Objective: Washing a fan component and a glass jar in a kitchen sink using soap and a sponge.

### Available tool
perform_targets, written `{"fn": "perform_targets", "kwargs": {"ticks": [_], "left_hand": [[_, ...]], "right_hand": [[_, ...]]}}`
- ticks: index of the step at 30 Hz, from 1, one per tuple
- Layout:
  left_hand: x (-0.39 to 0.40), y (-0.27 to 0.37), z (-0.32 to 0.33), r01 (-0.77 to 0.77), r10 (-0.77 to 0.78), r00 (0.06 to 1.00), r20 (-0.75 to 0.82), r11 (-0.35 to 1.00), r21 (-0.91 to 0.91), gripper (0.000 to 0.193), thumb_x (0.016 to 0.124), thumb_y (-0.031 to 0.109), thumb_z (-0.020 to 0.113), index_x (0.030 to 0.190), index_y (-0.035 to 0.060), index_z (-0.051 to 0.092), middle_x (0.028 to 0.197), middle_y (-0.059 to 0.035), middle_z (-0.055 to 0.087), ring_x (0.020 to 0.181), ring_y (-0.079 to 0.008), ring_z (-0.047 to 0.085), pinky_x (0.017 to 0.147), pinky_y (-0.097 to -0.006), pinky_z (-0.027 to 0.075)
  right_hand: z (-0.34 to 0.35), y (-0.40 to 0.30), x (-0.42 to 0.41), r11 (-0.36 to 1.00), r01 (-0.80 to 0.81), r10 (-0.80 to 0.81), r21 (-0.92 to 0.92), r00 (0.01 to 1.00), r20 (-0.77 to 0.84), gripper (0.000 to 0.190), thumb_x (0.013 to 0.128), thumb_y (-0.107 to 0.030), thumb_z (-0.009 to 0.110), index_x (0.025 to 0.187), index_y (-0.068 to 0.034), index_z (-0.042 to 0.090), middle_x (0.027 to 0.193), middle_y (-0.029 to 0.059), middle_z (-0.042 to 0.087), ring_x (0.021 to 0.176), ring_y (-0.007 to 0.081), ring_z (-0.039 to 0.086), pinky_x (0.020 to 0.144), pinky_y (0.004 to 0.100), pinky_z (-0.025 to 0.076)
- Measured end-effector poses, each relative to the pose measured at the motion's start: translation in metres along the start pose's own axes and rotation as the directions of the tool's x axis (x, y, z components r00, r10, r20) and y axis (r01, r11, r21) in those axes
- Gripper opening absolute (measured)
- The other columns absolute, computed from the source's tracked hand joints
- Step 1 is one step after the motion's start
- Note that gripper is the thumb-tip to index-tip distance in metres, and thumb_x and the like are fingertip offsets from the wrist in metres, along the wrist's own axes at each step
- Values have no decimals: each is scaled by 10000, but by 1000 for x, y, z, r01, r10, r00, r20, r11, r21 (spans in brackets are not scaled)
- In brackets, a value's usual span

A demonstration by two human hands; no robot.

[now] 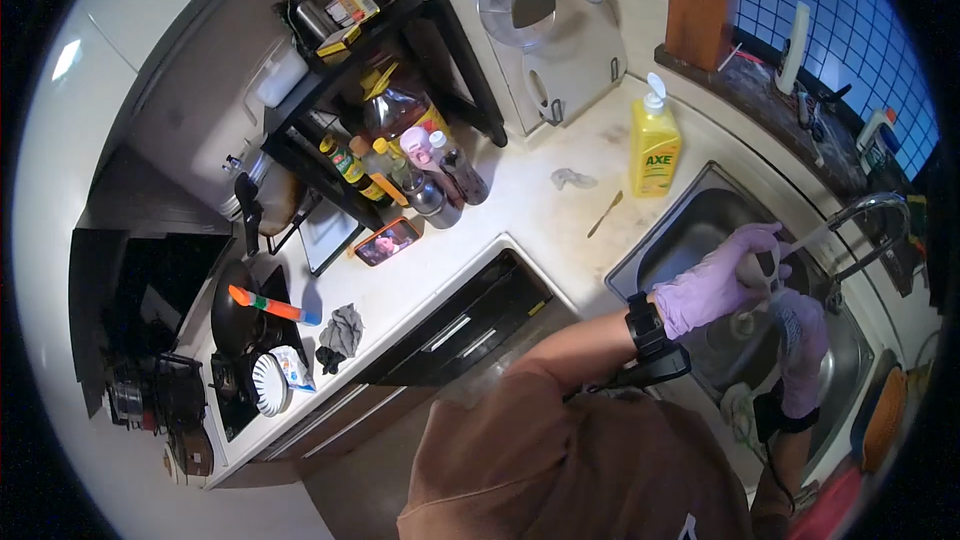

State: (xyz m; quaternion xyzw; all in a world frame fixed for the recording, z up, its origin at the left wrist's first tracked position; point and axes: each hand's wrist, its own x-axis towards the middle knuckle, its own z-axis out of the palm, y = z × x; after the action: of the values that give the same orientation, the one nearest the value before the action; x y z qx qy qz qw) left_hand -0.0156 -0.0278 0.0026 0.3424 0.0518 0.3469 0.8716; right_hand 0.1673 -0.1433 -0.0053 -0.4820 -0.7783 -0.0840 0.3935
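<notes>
My left hand (pixel 716 277), in a lilac glove with a black band at the wrist, grips a small pale cup (pixel 752 270) above the sink. Close to the cup, my right hand (pixel 806 349), gloved the same way, holds a bluish textured scrubbing cloth (pixel 787 319), partly hidden by the fingers. The curved metal faucet (pixel 874 206) reaches over from the right, its spout end near the cup. Below both hands lies the stainless steel sink (pixel 694 214). A pale green and white cloth (pixel 741 416) rests at its near edge, by my right wrist.
A yellow dish soap bottle (pixel 655 146) stands behind the sink. Left of it lie a small brownish utensil (pixel 606 214) and a crumpled translucent scrap (pixel 574 178). A phone (pixel 387 241) leans near several bottles and a black rack (pixel 345 67). A windowsill (pixel 757 86) runs along the right.
</notes>
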Motion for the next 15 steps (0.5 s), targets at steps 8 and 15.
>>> {"fn": "perform_targets", "kwargs": {"ticks": [8, 15], "left_hand": [[4, 1, 18, 58, -78, 995, -63, 961, -269, 516, 931, 237, 548, 1399, 109, 375, 1260, -137, 548, 1122, -277, 591, 995, -400, 476], [-1, 17, 13, -257, 167, 965, 203, 754, 605, 555, 874, 77, 662, 1368, 60, 412, 1278, -160, 555, 1141, -287, 591, 987, -413, 484]], "right_hand": [[18, -6, 10, 984, -50, 91, 169, 966, -241, 261, 870, -11, 582, 1131, 5, 586, 1068, 184, 637, 972, 351, 627, 875, 407, 492], [-36, -8, 17, 999, -30, 21, 35, 974, 224, 338, 795, 3, 599, 1127, -59, 604, 1065, 138, 664, 971, 343, 633, 867, 412, 490]]}}
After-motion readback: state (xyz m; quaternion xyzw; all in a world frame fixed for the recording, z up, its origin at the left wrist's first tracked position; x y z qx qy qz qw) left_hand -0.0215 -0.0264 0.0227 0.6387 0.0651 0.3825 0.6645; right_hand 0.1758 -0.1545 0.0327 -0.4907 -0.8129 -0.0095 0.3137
